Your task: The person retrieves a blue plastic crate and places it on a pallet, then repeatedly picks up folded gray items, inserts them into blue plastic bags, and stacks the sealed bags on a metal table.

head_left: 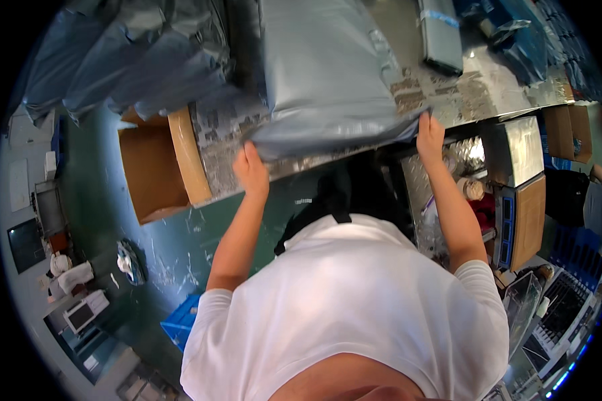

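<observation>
A large grey plastic mailer bag (328,73) was found lying flat on the worn metal-topped table (475,93) in the upper centre of the frame, its near edge reaching the table's front edge. That near edge was gripped at both corners: the left hand (251,170) was closed on the lower left corner, the right hand (430,134) on the lower right corner. The bag therefore lay beyond both hands, extending away toward the top of the frame. Positioning was judged under way, the bag not yet released. Further grey bags (140,60) were heaped at upper left above an open cardboard box (154,174).
</observation>
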Available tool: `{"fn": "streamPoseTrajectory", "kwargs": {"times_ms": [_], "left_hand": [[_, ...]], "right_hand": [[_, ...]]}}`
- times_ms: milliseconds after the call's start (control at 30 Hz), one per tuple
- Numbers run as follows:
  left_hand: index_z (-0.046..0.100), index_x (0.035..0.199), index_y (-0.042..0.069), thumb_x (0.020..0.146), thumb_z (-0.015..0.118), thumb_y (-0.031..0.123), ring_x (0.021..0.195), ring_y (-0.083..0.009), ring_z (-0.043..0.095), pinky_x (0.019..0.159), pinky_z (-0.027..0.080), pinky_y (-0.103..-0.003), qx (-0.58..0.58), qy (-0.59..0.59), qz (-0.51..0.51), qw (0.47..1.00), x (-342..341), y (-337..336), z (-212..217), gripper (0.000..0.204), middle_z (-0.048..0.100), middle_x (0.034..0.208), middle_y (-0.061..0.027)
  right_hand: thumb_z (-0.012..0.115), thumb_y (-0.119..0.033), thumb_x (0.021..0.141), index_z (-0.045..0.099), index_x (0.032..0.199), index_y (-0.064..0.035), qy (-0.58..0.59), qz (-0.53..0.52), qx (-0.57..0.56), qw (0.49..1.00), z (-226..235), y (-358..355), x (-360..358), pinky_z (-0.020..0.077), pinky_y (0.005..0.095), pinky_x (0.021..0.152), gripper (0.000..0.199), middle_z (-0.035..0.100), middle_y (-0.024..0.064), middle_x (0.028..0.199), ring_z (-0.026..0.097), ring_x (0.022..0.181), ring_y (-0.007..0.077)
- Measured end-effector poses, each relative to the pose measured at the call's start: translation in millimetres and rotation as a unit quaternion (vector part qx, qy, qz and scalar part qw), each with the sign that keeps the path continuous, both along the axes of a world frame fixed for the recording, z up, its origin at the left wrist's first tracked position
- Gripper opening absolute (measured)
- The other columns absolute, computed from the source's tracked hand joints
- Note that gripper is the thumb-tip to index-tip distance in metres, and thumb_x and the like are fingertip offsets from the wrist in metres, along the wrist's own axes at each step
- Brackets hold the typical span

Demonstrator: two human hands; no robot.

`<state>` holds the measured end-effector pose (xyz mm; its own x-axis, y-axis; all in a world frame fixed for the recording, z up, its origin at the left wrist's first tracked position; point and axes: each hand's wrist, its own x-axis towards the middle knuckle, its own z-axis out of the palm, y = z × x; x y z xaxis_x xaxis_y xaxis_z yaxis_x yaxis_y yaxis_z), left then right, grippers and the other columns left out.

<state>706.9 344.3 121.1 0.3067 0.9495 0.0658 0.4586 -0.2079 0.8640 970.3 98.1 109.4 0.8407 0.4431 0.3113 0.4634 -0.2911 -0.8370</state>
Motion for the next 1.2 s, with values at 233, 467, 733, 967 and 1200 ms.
{"fn": "streamPoseTrajectory", "kwargs": {"times_ms": [233, 467, 733, 967, 1200], "left_hand": [[0.043, 0.058, -0.003, 0.089, 0.047, 0.029, 0.050, -0.0101, 0.031, 0.047, 0.028, -0.031, -0.140, -0.004, -0.037, 0.989, 16.8, 10.3, -62.2, 0.045, 0.033, 0.048, -0.0032], [0.052, 0.073, -0.001, 0.086, 0.047, 0.020, 0.054, -0.0121, 0.042, 0.053, 0.036, -0.029, -0.175, 0.112, -0.162, 0.965, 30.9, 20.4, -75.1, 0.026, 0.048, 0.057, -0.0054], [0.045, 0.119, 0.006, 0.086, 0.040, 0.022, 0.096, -0.0183, 0.050, 0.083, 0.040, -0.028, -0.233, -0.211, -0.075, 0.946, 81.2, 33.8, -62.6, 0.037, 0.051, 0.111, -0.0091], [0.035, 0.131, 0.008, 0.079, 0.052, 0.031, 0.110, -0.0243, 0.047, 0.089, 0.041, -0.034, -0.550, -0.202, -0.094, 0.805, 77.6, 25.2, 51.9, 0.060, 0.046, 0.122, -0.0132], [0.025, 0.135, 0.004, 0.072, 0.056, 0.020, 0.115, -0.0237, 0.043, 0.095, 0.036, -0.034, -0.359, -0.250, -0.231, 0.869, 48.0, 8.6, 142.9, 0.072, 0.040, 0.128, -0.0153]], "right_hand": [[0.042, -0.031, 0.092, 0.043, 0.060, 0.0034, 0.182, -0.038, -0.113, 0.976, -62.1, 17.4, -7.4, 0.0299, 0.0310, 0.046, 0.047, 0.035, 0.0075, 0.050, 0.033, 0.052, 0.0110], [0.048, -0.016, 0.083, 0.056, 0.086, 0.0001, 0.210, 0.060, -0.264, 0.940, -63.3, 32.3, 5.2, 0.0428, 0.0413, 0.070, 0.018, 0.053, 0.0220, 0.075, 0.052, 0.077, 0.0405], [0.048, -0.029, 0.088, 0.036, 0.130, -0.0050, 0.408, 0.045, 0.134, 0.902, -43.3, 95.2, 21.7, 0.0408, 0.0325, 0.089, 0.049, 0.046, 0.0133, 0.121, 0.049, 0.105, 0.0219], [0.044, -0.054, 0.084, 0.035, 0.131, -0.0095, 0.662, 0.146, 0.202, 0.707, 15.7, 75.2, -1.7, 0.0382, 0.0323, 0.094, 0.065, 0.042, 0.0115, 0.128, 0.044, 0.114, 0.0226], [0.040, -0.053, 0.085, 0.032, 0.132, -0.0091, 0.556, 0.050, 0.277, 0.782, 108.4, 58.5, -55.2, 0.0367, 0.0344, 0.095, 0.065, 0.041, 0.0107, 0.127, 0.044, 0.113, 0.0223]]}}
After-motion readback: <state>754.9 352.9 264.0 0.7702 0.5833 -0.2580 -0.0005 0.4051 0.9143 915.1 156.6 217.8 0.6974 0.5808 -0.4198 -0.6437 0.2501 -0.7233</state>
